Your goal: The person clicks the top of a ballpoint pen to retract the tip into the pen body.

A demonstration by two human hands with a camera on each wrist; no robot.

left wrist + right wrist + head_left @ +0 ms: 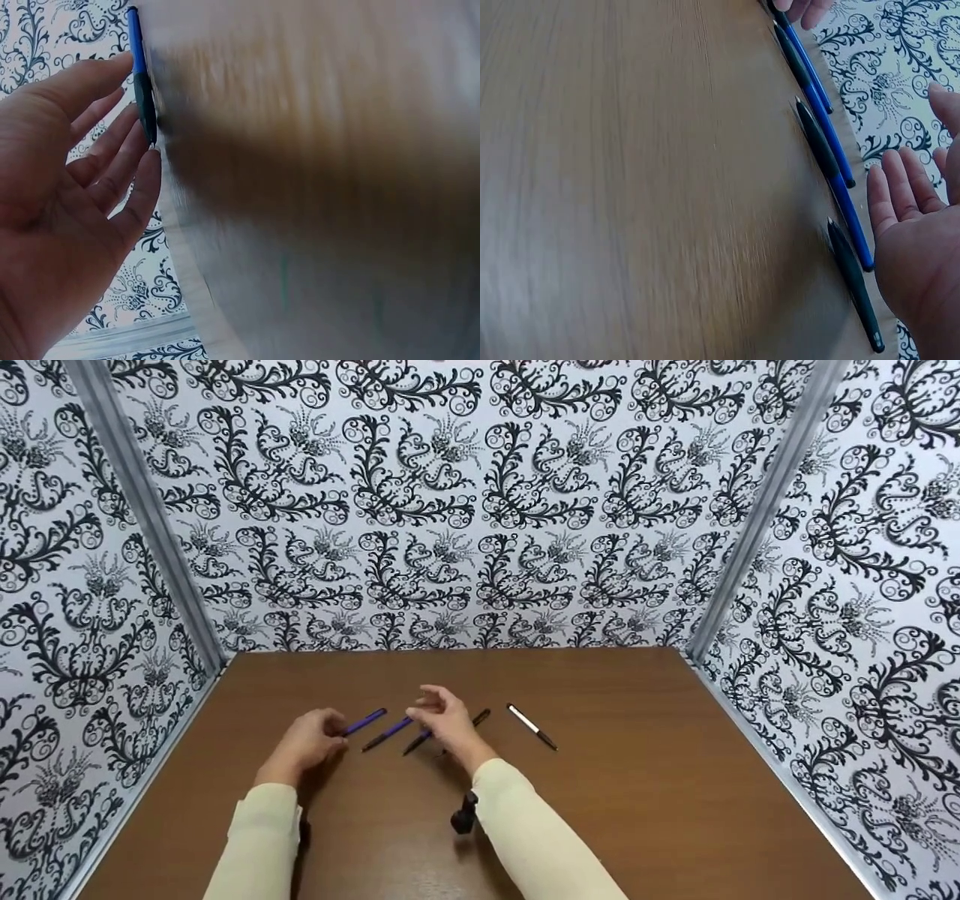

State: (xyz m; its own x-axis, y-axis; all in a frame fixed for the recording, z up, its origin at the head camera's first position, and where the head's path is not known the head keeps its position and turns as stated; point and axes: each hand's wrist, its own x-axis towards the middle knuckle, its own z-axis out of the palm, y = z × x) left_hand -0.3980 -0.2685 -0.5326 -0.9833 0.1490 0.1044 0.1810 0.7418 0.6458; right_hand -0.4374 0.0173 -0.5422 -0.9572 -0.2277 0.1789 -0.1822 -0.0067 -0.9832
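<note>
In the head view my left hand [311, 739] is beside the tip end of the leftmost blue pen [365, 721]. The left wrist view shows that blue pen [140, 64] along the tabletop, its dark grip section near my thumb and fingertips, which are spread apart. My right hand [446, 724], fingers relaxed and nothing held, hovers over the other pens. Beneath it lie a second blue pen [386, 734] and a third blue pen [832, 180], slanted alike. A black pen [855, 289] sits beside them, partly hidden by my right hand in the head view.
A white pen [532, 726] with dark ends lies to the right, slanting the opposite way. The brown wooden table [675, 780] is bounded by patterned walls [450, 510] at the back and sides. A small black device [465, 814] sits at my right sleeve's cuff.
</note>
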